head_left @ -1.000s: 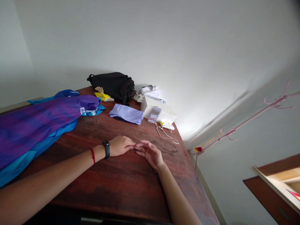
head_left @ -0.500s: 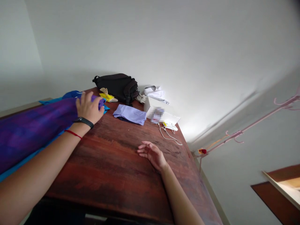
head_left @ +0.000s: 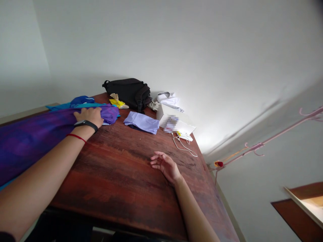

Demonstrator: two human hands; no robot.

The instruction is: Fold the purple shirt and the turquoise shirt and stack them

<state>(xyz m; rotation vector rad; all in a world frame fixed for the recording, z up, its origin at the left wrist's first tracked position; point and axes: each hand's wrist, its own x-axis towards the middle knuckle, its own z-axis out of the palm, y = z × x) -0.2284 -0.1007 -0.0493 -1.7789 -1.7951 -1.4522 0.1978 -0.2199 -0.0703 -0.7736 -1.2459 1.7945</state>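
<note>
On the brown table (head_left: 113, 188), the left hand (head_left: 89, 116) lies on the purple cloth (head_left: 45, 134) at the left, whether gripping I cannot tell, while the right hand (head_left: 166, 167) rests well apart, half open and loosely curled.

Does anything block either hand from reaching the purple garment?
Nothing visible blocks the left hand; it is already on the purple garment. From the right hand, the left forearm crosses before much of the garment; toward its bunched end, only wooden tabletop shows between.
</note>
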